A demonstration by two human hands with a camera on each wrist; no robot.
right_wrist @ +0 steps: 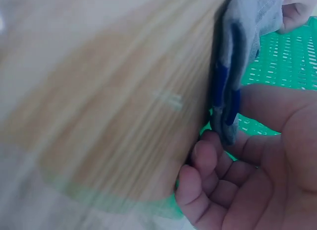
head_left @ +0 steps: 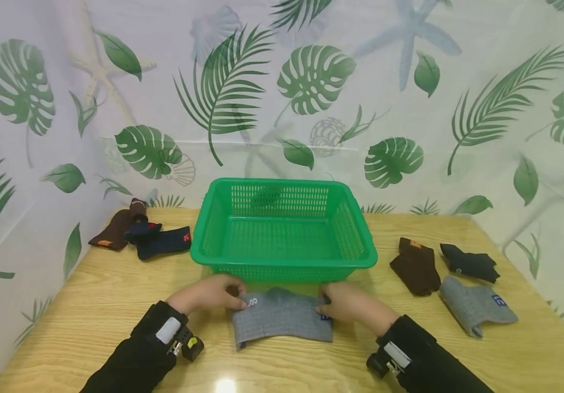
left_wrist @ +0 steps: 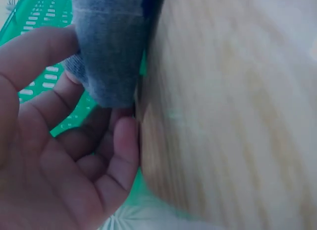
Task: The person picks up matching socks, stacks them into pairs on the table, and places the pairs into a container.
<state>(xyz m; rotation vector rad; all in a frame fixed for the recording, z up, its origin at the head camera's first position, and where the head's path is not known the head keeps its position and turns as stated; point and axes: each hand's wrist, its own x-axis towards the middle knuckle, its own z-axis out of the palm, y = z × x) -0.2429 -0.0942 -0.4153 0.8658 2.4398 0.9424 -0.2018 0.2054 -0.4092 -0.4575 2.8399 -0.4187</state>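
A grey sock (head_left: 282,316) with white lettering and a dark blue patch lies stretched sideways in front of the green basket. My left hand (head_left: 213,295) pinches its left end between thumb and fingers. At the other end, my right hand (head_left: 343,303) pinches the sock beside the blue patch. In the left wrist view, the grey sock (left_wrist: 109,51) hangs between the thumb and index finger, the other fingers curled below it. Two layers with blue patches show on the sock (right_wrist: 230,81) in the right wrist view, close to the tabletop.
The green basket (head_left: 284,263) stands behind the hands. Dark brown socks (head_left: 117,226) and navy socks (head_left: 166,242) lie to its left. On the right are a brown sock pair (head_left: 415,267), a black sock (head_left: 469,263) and another grey sock (head_left: 478,305). A leaf-print cloth (head_left: 321,136) hangs behind the table.
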